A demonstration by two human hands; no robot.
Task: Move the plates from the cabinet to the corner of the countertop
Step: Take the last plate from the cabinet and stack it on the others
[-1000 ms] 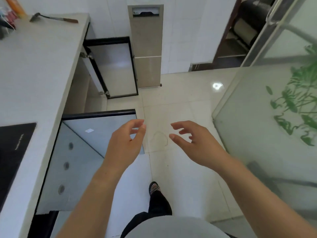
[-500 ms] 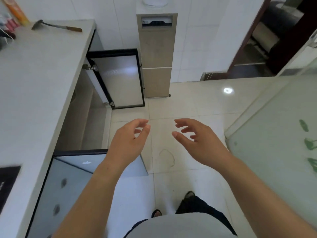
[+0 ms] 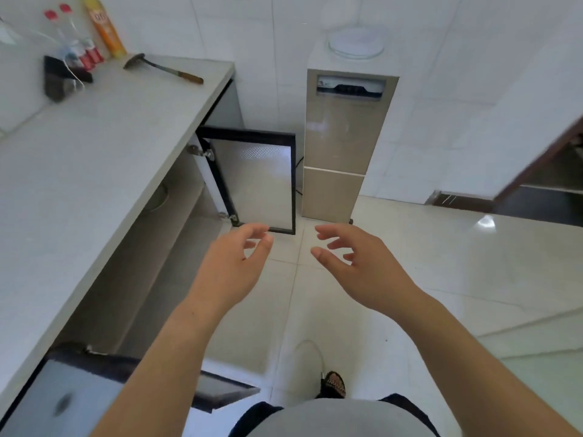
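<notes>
Both hands are empty. The left hand [image 3: 232,263] hangs in the air with fingers loosely curled and spread, thumb apart from them, gripping nothing. The right hand [image 3: 356,266] mirrors it at 3 o'clock of the left, palm turned inward, fingers open. They face each other with a gap between, a posture that looks readied to take a wide, flat thing by both edges, which would suit plates.

Out from the left hand, toward 10 o'clock, the cabinet [image 3: 164,234] stands open under the countertop [image 3: 104,146]. Its black-framed frosted door [image 3: 255,181] is swung out at 12 o'clock of the left hand, leaving the shelves free to reach. Inside, on the upper shelf, a rounded pale rim [image 3: 157,197] shows; it may be a plate or bowl, but most of it is hidden by the counter edge and I cannot tell. No plates are plainly seen anywhere else.

The countertop is pale and bare along most of its length. At its far corner, toward 11 o'clock, are bottles [image 3: 79,48], a dark block [image 3: 60,77] and a ladle [image 3: 161,69] lying flat. A second dark door [image 3: 217,389] juts out at 7 o'clock. Past the open door stands a tall beige appliance [image 3: 340,146]. The floor is glossy pale tile, the walls white tile, and a doorway opens at 2 o'clock.
</notes>
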